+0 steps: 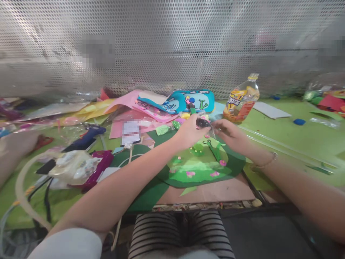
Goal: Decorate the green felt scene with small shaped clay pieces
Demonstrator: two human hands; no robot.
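My left hand (190, 131) and my right hand (230, 133) meet above a green felt craft piece (201, 165). The left hand's fingers are pinched around a small dark object (202, 123) wrapped in clear plastic. My right hand's fingers are curled and pinch the plastic at the same spot. The felt piece is a round layered scene in light and dark green with small pink flowers. It lies on brown cardboard (215, 192) right below both hands.
A plastic juice bottle (241, 100) lies tilted at the back right. A blue pouch (188, 100), pink and yellow sheets (126, 104), a blue glue gun (86, 138), a magenta tool (98, 169) and cables clutter the left. A perforated metal screen (172, 43) stands behind.
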